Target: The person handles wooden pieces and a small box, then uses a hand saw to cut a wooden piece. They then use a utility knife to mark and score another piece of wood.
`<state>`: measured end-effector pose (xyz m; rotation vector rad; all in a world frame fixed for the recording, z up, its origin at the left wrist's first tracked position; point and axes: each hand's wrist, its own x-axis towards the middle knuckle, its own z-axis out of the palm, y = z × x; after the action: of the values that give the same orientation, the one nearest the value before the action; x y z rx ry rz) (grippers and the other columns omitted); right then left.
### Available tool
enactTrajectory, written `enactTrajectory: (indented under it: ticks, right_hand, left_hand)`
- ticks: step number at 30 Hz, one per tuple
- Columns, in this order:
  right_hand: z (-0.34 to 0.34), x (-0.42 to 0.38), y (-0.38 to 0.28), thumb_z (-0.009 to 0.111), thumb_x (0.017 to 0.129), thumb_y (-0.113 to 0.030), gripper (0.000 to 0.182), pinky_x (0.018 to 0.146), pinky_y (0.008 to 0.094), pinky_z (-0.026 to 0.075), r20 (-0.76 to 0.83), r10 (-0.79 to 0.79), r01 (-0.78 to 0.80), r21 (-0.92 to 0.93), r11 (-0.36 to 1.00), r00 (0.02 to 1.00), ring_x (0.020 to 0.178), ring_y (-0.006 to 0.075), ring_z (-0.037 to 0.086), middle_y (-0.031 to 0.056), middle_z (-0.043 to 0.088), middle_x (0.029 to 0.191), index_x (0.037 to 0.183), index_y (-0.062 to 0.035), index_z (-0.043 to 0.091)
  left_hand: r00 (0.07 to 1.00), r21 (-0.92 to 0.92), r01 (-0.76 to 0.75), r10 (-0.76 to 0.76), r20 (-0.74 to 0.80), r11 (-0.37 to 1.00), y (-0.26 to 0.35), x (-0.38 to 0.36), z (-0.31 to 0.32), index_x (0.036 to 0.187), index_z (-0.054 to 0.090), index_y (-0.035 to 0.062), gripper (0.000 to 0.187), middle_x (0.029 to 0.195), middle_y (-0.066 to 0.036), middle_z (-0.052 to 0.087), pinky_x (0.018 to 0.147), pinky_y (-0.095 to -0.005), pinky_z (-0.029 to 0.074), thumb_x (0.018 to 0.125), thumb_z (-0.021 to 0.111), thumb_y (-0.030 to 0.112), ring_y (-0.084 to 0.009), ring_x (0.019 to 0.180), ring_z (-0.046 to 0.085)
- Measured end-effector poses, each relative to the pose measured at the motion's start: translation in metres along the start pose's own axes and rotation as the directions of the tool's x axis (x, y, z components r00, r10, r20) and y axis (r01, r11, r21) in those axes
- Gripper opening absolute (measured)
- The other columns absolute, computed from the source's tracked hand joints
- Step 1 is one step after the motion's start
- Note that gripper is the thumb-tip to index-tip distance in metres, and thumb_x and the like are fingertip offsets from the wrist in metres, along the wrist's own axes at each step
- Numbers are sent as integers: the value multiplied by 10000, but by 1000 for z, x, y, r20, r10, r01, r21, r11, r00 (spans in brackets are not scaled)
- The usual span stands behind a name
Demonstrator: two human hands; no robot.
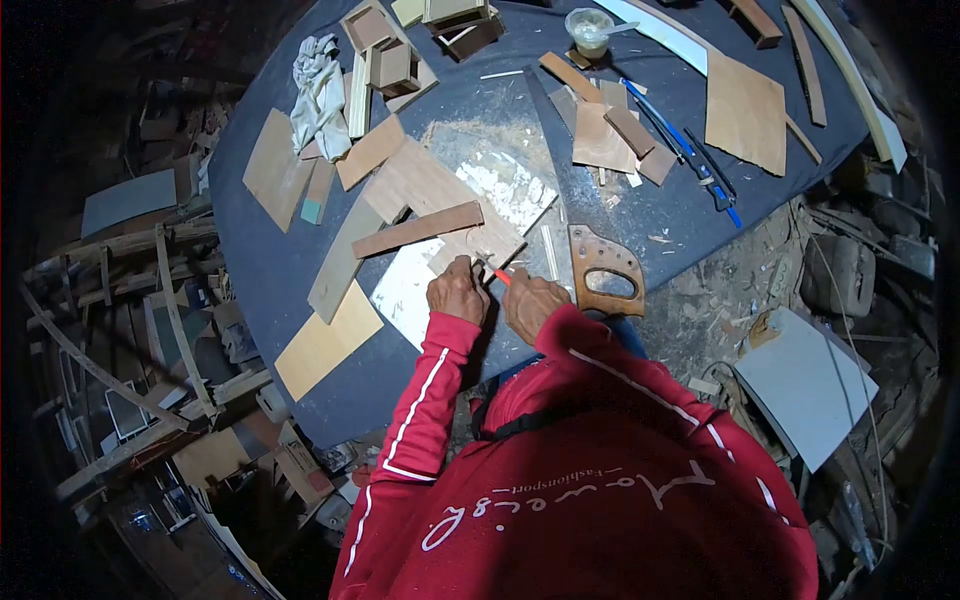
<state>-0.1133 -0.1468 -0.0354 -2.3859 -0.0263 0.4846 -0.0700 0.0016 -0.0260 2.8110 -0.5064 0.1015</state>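
Note:
My right hand (533, 303) is closed around a red pen-like tool (499, 274), its tip pointing up and left at a light wooden board (437, 183). Beside it, my left hand (459, 291) has its fingers bent together at the board's near edge; what they hold, if anything, is hidden. A narrow brown wood strip (418, 229) lies across the board just above my left hand. Under the board sits a white-smeared panel (400, 295). To the right of my right hand rests a handsaw with a wooden handle (608, 262).
Blue compasses or a similar blue tool (690, 155), wood offcuts (603, 137), a cup of paste (588, 35), a crumpled cloth (319, 97) and small wooden boxes (392, 67) lie on the dark-covered table (640, 225). Scrap wood surrounds it.

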Motion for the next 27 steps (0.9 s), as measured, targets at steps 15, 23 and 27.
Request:
enactTrajectory:
  ticks: [15,23,27]
  right_hand:
    - [17,7,13,517,873,-187,247,598,461,557,-36,52,-53,-9,999,998,679,353,694,221,649,682,907,50,575]
    - [-33,8,29,570,866,-337,385,745,448,485,42,146,-142,600,787,988,796,378,654,246,663,800,873,40,650]
    - [-32,13,23,630,845,-368,391,620,346,467,189,115,-220,781,585,975,652,194,606,104,648,690,862,18,685]
  left_hand:
    - [996,-40,78,-76,54,996,8,2,-8,769,529,-7,109,711,-242,605,552,-486,480,807,615,50,-433,651,614]
    - [915,-741,404,-228,334,536,-8,12,-27,1045,514,-19,177,795,-89,635,597,-279,505,901,566,69,-140,631,607]
    - [883,-799,458,-98,459,389,-5,14,-28,1069,500,-48,204,803,-135,650,583,-280,512,914,550,75,-168,622,621]
